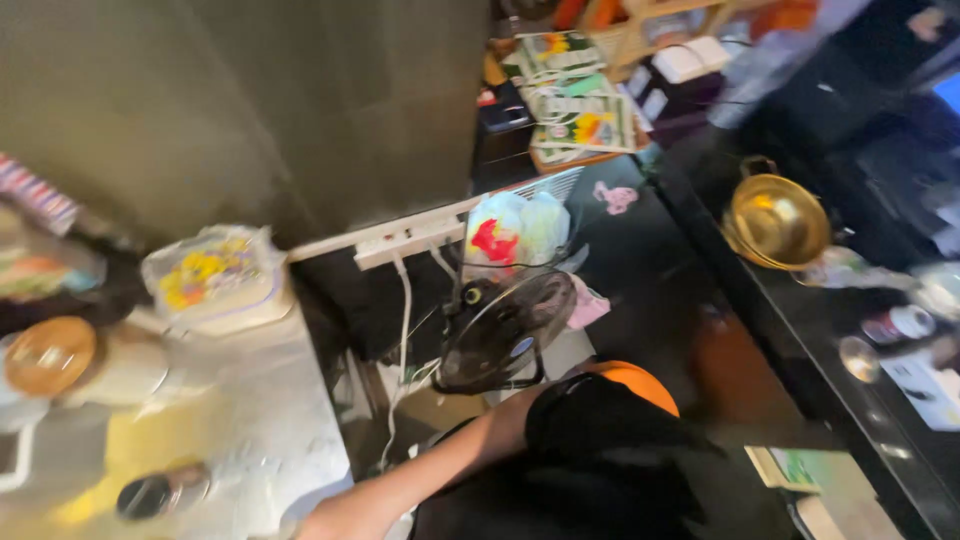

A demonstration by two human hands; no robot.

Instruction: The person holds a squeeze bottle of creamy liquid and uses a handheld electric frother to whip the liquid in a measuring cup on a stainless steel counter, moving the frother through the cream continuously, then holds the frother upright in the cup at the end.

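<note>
My left hand (340, 517) shows at the bottom edge, at the end of a bare forearm coming out of a black sleeve (590, 420). It lies at the edge of a white counter (270, 420), and its fingers are cut off and blurred, so its grip is unclear. Nearest to it on the counter is a small dark round tin (160, 492). My right hand is out of view.
A lidded plastic box (215, 275) with yellow contents and a wooden-lidded jar (50, 355) stand on the counter. A black fan (500, 330), a white power strip (410, 240) and a plastic bag (515, 230) fill the middle. A golden bowl (775, 220) sits on the black counter at right.
</note>
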